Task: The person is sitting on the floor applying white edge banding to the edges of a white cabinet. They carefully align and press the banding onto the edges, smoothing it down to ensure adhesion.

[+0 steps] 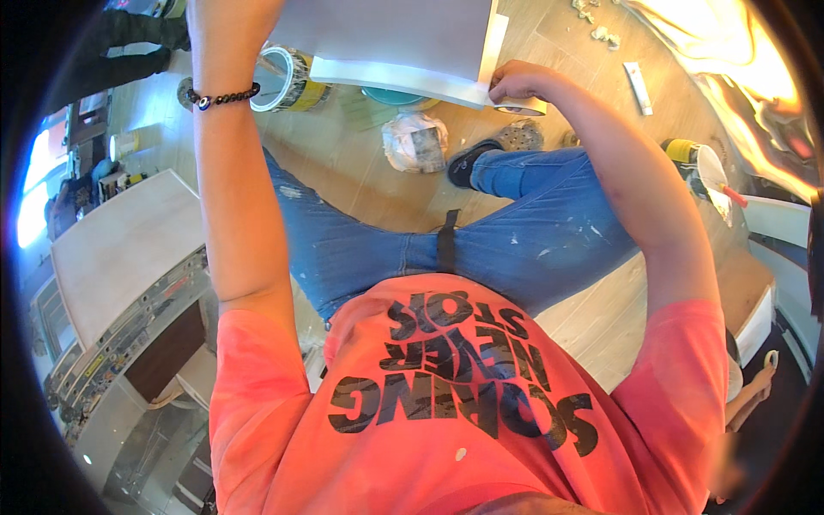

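Across the top, in front of me, stands a pale flat panel point(395, 39) with a white strip point(399, 81) along its lower edge and another down its right edge. My right hand point(522, 81) is closed on a roll of tape point(525, 108) at the panel's lower right corner. My left arm reaches straight up past the panel's left side. Only the wrist end of my left hand point(233, 21) shows, above a dark bead bracelet point(227, 98); its fingers lie beyond the top edge.
A white bucket point(296, 86) stands below the panel's left side, near a crumpled white bag point(414, 144). At right are a white tube point(638, 88), a paint bucket point(708, 165) and bright plastic sheeting point(730, 60). Dark-clothed legs point(129, 47) appear far left; a large board point(129, 249) leans at left.
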`<action>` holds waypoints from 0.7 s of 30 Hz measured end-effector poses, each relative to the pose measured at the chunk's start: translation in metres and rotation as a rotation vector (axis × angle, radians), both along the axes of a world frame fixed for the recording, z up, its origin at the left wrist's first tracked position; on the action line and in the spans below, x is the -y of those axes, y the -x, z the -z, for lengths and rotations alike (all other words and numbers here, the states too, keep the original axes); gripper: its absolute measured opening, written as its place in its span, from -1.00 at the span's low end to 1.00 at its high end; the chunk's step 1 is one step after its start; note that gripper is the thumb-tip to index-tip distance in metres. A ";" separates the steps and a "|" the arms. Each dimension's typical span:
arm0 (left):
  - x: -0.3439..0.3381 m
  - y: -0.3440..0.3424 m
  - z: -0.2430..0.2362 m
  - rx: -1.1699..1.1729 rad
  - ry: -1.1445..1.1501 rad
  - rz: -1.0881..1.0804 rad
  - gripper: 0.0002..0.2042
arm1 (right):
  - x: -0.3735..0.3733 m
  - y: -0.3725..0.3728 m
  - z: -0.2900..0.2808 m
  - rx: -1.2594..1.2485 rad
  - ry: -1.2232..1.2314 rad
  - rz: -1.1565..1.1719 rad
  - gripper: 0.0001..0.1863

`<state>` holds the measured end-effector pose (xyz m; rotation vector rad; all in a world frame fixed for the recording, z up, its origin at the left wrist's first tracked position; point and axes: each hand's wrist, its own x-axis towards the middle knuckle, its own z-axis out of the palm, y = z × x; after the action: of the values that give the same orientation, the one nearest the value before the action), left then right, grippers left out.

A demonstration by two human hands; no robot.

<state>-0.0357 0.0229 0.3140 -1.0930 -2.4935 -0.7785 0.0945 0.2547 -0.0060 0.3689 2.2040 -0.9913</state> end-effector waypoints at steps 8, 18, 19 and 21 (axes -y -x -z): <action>0.042 -0.077 0.146 0.096 -0.410 -0.158 -0.77 | -0.007 -0.007 0.009 0.046 0.021 0.033 -0.54; 0.020 -0.104 0.321 1.825 -0.320 -0.363 -0.48 | 0.000 -0.010 -0.022 0.107 0.108 0.066 -0.55; 0.013 -0.104 0.325 1.902 -0.370 -0.377 -0.48 | 0.000 -0.009 -0.021 0.111 0.105 0.070 -0.56; 0.000 -0.108 0.329 1.886 -0.502 -0.303 -0.52 | 0.000 -0.007 -0.020 0.089 0.050 0.013 -0.58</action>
<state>0.0724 0.0229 -0.0152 0.7218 -2.8455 -2.9641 0.1012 0.2545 0.0135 0.3975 2.0957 -1.0165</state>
